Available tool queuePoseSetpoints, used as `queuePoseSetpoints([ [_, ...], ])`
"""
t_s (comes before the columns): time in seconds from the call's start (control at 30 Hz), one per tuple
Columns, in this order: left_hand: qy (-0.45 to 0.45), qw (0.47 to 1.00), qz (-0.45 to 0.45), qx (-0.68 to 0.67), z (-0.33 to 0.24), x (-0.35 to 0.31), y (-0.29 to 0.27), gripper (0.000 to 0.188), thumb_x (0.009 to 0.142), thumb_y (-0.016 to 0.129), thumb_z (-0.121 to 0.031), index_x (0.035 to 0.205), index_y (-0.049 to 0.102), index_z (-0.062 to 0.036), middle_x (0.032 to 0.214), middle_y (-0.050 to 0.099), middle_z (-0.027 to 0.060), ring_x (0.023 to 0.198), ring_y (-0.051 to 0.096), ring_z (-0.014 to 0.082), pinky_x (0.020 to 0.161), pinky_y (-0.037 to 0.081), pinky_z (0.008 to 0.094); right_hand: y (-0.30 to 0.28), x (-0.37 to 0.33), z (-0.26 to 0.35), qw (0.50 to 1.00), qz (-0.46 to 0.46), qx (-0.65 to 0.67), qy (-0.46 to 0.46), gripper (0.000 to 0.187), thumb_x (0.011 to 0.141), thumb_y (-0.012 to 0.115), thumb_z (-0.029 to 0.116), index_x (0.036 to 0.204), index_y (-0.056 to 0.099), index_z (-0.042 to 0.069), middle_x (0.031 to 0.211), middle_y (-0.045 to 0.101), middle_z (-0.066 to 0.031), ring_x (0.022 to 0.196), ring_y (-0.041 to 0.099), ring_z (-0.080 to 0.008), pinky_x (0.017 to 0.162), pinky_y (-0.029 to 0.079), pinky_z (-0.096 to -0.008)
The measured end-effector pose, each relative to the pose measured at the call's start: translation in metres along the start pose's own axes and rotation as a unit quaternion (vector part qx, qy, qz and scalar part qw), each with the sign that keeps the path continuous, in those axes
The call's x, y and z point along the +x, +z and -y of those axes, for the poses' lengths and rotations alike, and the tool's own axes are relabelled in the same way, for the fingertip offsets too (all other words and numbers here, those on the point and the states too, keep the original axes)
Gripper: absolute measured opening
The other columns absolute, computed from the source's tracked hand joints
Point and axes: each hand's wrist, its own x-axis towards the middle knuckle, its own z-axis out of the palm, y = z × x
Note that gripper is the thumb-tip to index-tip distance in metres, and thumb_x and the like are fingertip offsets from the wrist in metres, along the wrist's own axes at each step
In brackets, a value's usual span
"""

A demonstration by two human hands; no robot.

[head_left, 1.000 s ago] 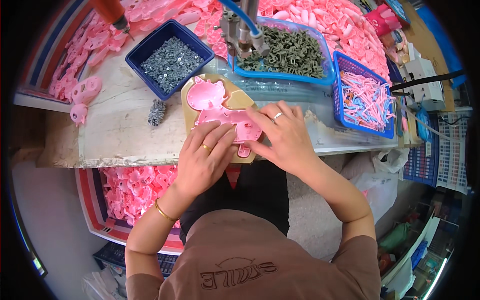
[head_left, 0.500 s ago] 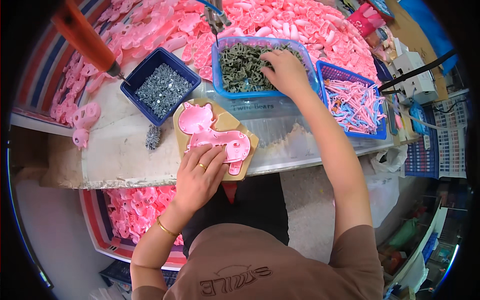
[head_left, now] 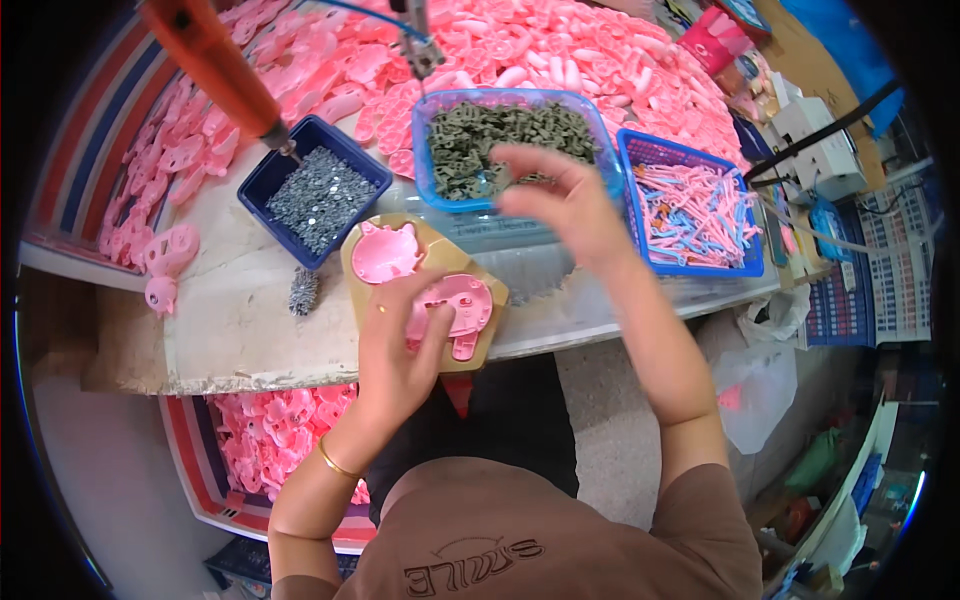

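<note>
Left hand (head_left: 395, 345): thumb spread from fingers, over the lower-left part of the pink shell (head_left: 468, 310); contact unclear. Shell sits hollow side up in the tan fixture (head_left: 440, 255), near the bench's front edge. Right hand (head_left: 575, 205): motion-blurred, thumb and fingers apart in a C, over the front of the light-blue bin (head_left: 465, 205) of dark green parts (head_left: 520, 125); can't tell if anything's in the palm. Right of that, blue basket (head_left: 700, 270) of pink and blue sticks (head_left: 697, 215). Left, navy bin (head_left: 280, 240) of small metal pieces (head_left: 320, 195), orange driver (head_left: 215, 75) angled above it. Pink parts (head_left: 600, 50) piled behind.
</note>
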Motion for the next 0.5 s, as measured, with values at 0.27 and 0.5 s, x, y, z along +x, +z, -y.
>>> queuePoseSetpoints([
  [0.27, -0.205, 0.916, -0.040, -0.341, -0.012, 0.011, 0.023, 0.017, 0.101, 0.055, -0.010, 0.114, 0.057, 0.0009, 0.105, 0.066, 0.0063, 0.093, 0.063, 0.0106, 0.085, 0.053, 0.0255, 0.056, -0.068, -0.013, 0.999, 0.011, -0.003, -0.051, 0.022, 0.084, 0.070, -0.004, 0.105, 0.065, 0.000, 0.107, 0.061, -0.0048, 0.094, 0.068, -0.0143, 0.082, 0.057, -0.0279],
  [0.5, -0.198, 0.913, -0.032, -0.355, -0.015, 0.007, 0.000, 0.016, 0.102, 0.053, -0.015, 0.109, 0.057, -0.0004, 0.111, 0.067, 0.0100, 0.096, 0.065, 0.0135, 0.081, 0.057, 0.0276, -0.083, -0.056, 0.005, 0.900, -0.193, -0.389, -0.045, 0.018, 0.088, 0.067, 0.008, 0.105, 0.071, 0.001, 0.089, 0.072, -0.0103, 0.082, 0.071, -0.0195, 0.072, 0.055, -0.0309],
])
